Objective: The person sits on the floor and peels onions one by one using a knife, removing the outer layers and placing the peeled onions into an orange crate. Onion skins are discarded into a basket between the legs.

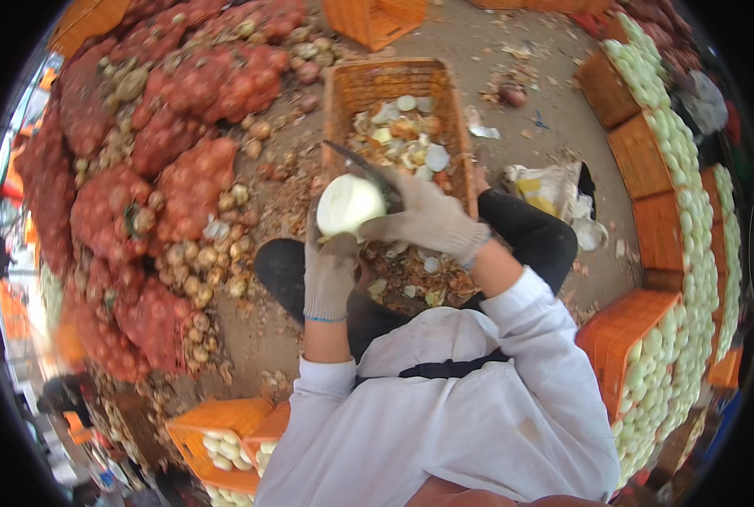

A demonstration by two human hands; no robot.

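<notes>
My left hand [331, 266], in a knitted work glove, holds a large peeled white onion [350, 204] from below and the left. In my right hand [431, 215], gloved as well, is a knife [364, 166] with a dark blade pointing up and left, just above the onion. The right thumb rests against the onion's lower right side. Most of the knife's handle is hidden by the fingers. Beyond my hands stands an orange plastic crate [386, 71], with cut onion ends and skins [409, 130] inside it.
Red mesh sacks of onions [215, 79] are heaped at the left, with loose unpeeled onions [193, 263] beside them. Orange crates of peeled onions [659, 355] line the right; another crate [218, 421] stands lower left. A white sack [545, 190] lies near my right knee.
</notes>
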